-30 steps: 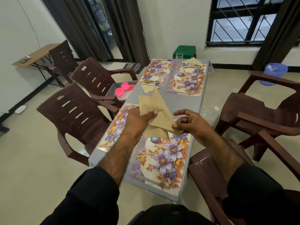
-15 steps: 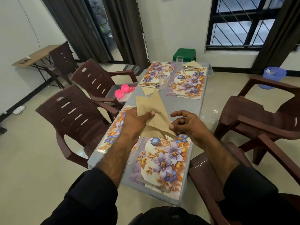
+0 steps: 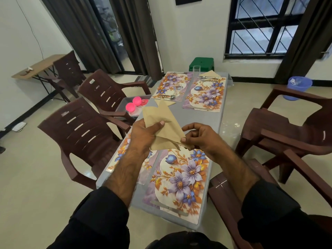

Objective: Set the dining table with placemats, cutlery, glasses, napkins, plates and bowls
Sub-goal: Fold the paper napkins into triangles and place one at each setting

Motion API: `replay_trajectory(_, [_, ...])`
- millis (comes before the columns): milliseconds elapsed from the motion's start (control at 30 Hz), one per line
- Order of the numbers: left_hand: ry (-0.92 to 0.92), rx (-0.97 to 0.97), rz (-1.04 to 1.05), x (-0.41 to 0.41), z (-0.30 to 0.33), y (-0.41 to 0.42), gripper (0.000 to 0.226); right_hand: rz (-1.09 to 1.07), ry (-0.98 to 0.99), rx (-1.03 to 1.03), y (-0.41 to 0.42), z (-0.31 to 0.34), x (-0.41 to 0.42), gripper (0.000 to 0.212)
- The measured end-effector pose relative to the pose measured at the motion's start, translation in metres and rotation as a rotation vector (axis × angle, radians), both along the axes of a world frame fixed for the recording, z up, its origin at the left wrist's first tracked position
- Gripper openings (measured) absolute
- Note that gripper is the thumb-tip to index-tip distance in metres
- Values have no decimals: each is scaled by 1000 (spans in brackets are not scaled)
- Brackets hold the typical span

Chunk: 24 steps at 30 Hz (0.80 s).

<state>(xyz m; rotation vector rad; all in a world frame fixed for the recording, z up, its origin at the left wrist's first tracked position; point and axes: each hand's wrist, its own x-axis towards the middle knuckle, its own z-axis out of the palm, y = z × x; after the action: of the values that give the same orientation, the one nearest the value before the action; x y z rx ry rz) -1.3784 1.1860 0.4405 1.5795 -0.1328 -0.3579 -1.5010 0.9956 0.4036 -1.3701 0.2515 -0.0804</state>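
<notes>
My left hand grips a small stack of tan paper napkins above the grey table, thumb on top. My right hand pinches the lower right corner of the front triangular napkin. Below them lies a near floral placemat; another placemat shows left of my forearm. Two far placemats hold cutlery, a folded napkin and a clear glass. One more napkin lies by the far left mat.
Brown plastic chairs stand left and right of the table, one close at my right. A grey tray with pink bowls sits on a left chair. A green stool and blue bin stand beyond.
Both hands have lifted the napkins slightly up and away from the near placemat. My right hand keeps its pinch on the front napkin's corner, drawing it a little to the right.
</notes>
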Motion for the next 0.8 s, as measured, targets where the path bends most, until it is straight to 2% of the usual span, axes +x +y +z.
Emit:
replay_trajectory(100, [16,-36,-1,0,2,3,20,23,14,-60,-3,-2,-9,42])
replay_trajectory(167, [33,-42,-48,-7,1,1,21,-16,-34,-55,-6,1,-9,42])
replay_trajectory(267, [54,-27,-128,-17,-4,-4,27,-12,-138,-31,-3,7,-5,30])
replay_trajectory(400, [69,-38,-195,-30,-1,-9,22,-66,-157,-38,-1,7,2,9])
replay_trajectory(567, [91,-16,-282,-42,-2,-9,19,-110,-150,29,-13,19,8,9])
replay_trajectory(800, [80,101,-424,-56,-3,0,14,-130,-199,-11,-26,41,14,10])
